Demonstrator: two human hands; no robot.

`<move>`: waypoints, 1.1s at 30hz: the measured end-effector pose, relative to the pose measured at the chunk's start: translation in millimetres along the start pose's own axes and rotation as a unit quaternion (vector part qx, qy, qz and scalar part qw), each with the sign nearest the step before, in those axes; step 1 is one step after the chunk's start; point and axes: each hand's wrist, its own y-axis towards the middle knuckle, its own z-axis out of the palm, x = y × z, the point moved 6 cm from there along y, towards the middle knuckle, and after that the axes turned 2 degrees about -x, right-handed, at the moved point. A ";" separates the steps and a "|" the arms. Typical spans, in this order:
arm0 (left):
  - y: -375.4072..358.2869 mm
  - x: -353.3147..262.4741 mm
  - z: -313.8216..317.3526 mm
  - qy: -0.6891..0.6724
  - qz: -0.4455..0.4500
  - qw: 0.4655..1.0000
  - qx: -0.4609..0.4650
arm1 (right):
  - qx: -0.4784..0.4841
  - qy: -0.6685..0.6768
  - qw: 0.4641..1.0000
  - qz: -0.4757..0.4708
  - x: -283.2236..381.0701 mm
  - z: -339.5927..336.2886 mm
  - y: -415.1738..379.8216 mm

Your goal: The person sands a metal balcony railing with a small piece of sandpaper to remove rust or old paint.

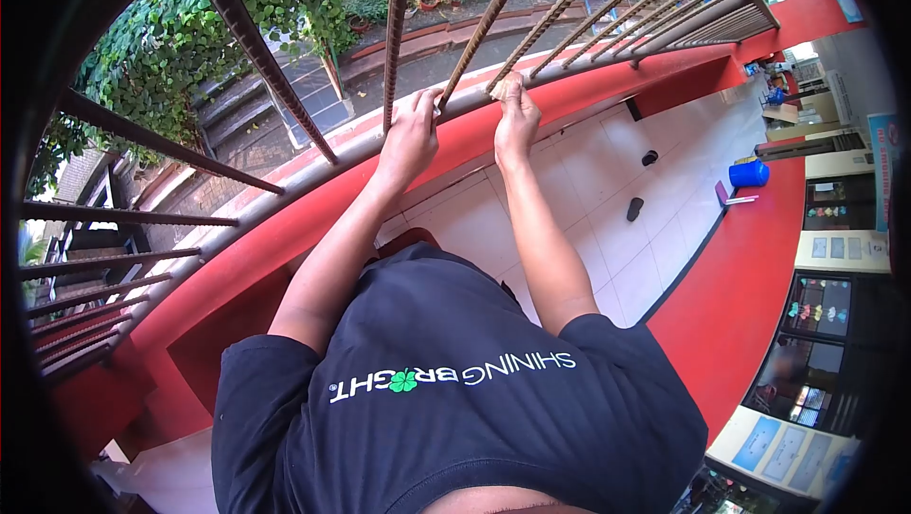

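Observation:
My left hand (410,139) is closed at the grey lower rail (356,146), beside the foot of a ribbed metal bar (474,30). A small whitish bit shows at its fingertips; what it is, I cannot make out. A little to the right, my right hand (517,125) pinches a small crumpled tan piece (503,87), perhaps paper or cloth. That piece is pressed against the foot of another ribbed bar (560,16), where it meets the rail. Both forearms reach forward from my dark T-shirt (455,438).
A red ledge (237,277) curves below the railing. White floor tiles (607,258) lie beyond, with two dark slippers (635,208). At right, a blue container (749,172) stands on a red counter (731,277). Leafy plants (218,11) grow outside the bars.

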 end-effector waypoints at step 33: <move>-7.1 -3.0 -7.5 -0.026 -0.002 0.999 -0.022 | 0.192 -0.627 0.506 -0.561 88.5 26.3 23.4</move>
